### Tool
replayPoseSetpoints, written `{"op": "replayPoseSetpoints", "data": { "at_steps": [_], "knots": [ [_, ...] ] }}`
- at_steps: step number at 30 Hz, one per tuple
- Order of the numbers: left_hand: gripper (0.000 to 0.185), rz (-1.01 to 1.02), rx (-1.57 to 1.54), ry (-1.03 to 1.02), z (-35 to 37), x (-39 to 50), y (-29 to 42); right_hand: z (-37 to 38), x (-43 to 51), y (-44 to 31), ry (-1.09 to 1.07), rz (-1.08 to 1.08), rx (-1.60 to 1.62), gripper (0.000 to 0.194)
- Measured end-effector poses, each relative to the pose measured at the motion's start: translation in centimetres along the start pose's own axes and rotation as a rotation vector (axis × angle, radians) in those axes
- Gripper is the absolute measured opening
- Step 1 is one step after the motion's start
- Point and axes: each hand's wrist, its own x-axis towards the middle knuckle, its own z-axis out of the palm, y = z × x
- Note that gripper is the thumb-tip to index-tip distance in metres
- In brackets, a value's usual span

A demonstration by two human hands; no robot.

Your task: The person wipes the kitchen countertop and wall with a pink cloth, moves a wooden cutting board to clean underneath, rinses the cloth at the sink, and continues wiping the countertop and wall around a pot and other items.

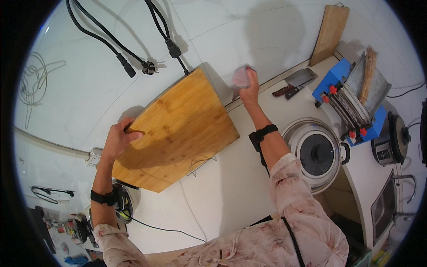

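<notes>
A large wooden cutting board is held tilted on the countertop by my left hand. The thumb lies on its front face, and the other fingers are hidden behind the edge. In my right hand is a bunched, pinkish checked cloth, slightly blurred, just right of the board and in front of the white wall tiles. Whether the cloth touches the wall, I cannot tell. A thin wire stand shows at the board's lower edge.
A cleaver and a smaller knife lie right of my right hand. Beyond are a lidded steel pot, a blue pasta roller bearing a straw brush, and a cooker. Black cables hang above the board.
</notes>
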Motion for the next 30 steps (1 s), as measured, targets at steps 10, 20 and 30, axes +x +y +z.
{"op": "replayPoseSetpoints", "data": {
  "at_steps": [10, 20, 30],
  "knots": [
    [0.041, -0.033, -0.043, 0.042, 0.5, 0.4, -0.6, -0.2, -1.4, 1.0, -0.237, -0.069, -0.23, 0.033],
    [0.043, 0.044, 0.083, 0.143, 0.9, -1.4, -0.2, -4.3, 2.5, 10.6, 0.165, 0.594, -0.114, 0.042],
    [0.042, 0.186, 0.392, 0.456, 2.9, -9.4, -2.0, -4.1, 4.8, 13.7, 0.166, 0.463, -0.252, 0.031]
  ]
}}
